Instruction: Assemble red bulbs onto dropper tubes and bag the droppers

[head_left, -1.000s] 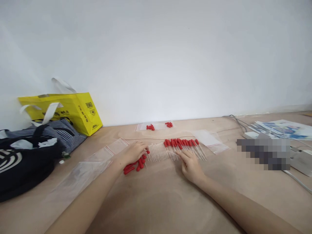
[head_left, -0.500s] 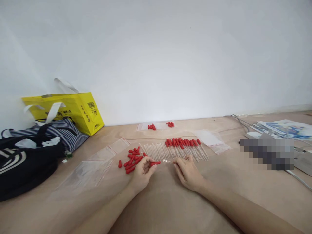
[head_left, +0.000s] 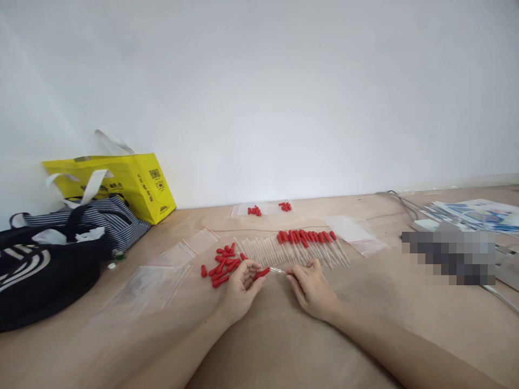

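Observation:
My left hand (head_left: 241, 285) pinches a red rubber cap (head_left: 263, 272) between thumb and fingers. My right hand (head_left: 311, 286) pinches a thin clear glass tube (head_left: 279, 270), whose left end meets the cap. Both hands hover just above the wooden table (head_left: 263, 346). A loose heap of red caps (head_left: 221, 263) lies left of my left hand. Behind the hands lies a row of bare clear tubes (head_left: 263, 251), and to its right a row of tubes fitted with red caps (head_left: 314, 244).
Clear zip bags (head_left: 162, 270) lie at the left and more (head_left: 351, 232) at the right. A small bag with a few red caps (head_left: 265, 208) sits by the wall. A yellow tote (head_left: 121, 181) and dark bags (head_left: 44, 270) stand far left; cables and papers (head_left: 470, 213) far right.
My left hand has lifted a red cap from the heap and my right hand a tube from the row. Both drew toward me, and cap and tube now meet.

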A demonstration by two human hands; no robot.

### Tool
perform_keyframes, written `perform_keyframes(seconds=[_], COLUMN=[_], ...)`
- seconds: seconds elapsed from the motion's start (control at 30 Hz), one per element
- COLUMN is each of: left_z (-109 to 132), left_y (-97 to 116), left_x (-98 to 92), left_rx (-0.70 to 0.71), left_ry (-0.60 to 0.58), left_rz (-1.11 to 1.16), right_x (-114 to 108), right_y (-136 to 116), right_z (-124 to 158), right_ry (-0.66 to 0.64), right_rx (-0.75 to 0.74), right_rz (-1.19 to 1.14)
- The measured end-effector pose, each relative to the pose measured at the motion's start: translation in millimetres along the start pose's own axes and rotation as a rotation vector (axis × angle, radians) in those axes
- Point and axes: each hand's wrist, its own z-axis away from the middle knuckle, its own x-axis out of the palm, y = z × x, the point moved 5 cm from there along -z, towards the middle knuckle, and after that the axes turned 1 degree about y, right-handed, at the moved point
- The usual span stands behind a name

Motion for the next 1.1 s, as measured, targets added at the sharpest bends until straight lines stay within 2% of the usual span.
perform_keyframes(seconds=[0.1, 0.27, 0.47, 0.8, 0.97, 1.1], left_z=[2, 5, 9, 18, 20, 20], left_y=[3, 13, 22, 29, 37, 39], left_x=[-1.3, -2.2, 2.4, 12.0, 15.4, 17.7], left_rx=[0.065, 0.261, 0.456, 0.594, 0.64, 0.656], left_ry=[-0.001, 0.008, 0.016, -0.041, 0.013, 0.005], left_rz=[-0.112, -0.485, -0.703, -0.816, -0.783, -0.783], right_x=[0, -1, -3, -6, -6, -4], right_y=[-1, -4, -7, -18, -23, -26], right_z=[0, 1, 1, 6, 2, -1], right_ry=[-0.001, -0.001, 0.057, 0.188, 0.269, 0.249], right_rx=[-0.019, -0.051, -0.148, -0.385, -0.425, -0.418], right_rz=[0.028, 0.006, 0.095, 0.217, 0.168, 0.112])
